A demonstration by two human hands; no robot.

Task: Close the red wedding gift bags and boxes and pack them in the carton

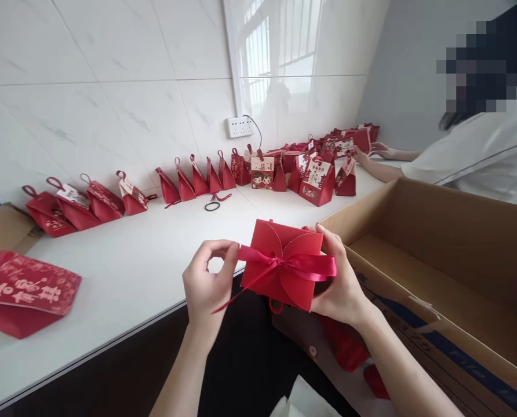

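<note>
A red gift box (pixel 265 237) with curved, overlapping top flaps is held up in front of me, past the table's front edge. Tied across its top is a shiny pink-red ribbon bow (pixel 304 266). My right hand (pixel 339 284) grips the box from its right side, thumb and fingers around it. My left hand (pixel 210 278) pinches the end of the bow's left loop between thumb and finger. One thin ribbon tail hangs down toward the left wrist. Red cord loops show at the box's upper and lower edges.
Several red gift boxes (pixel 197 179) line the white table (pixel 163 249) by the wall. One larger box (pixel 28 289) lies front left. A black ring (pixel 212 206) sits mid-table. At right stands an open cardboard carton (pixel 415 231); behind it, a co-worker's hands (pixel 371 159) touch boxes.
</note>
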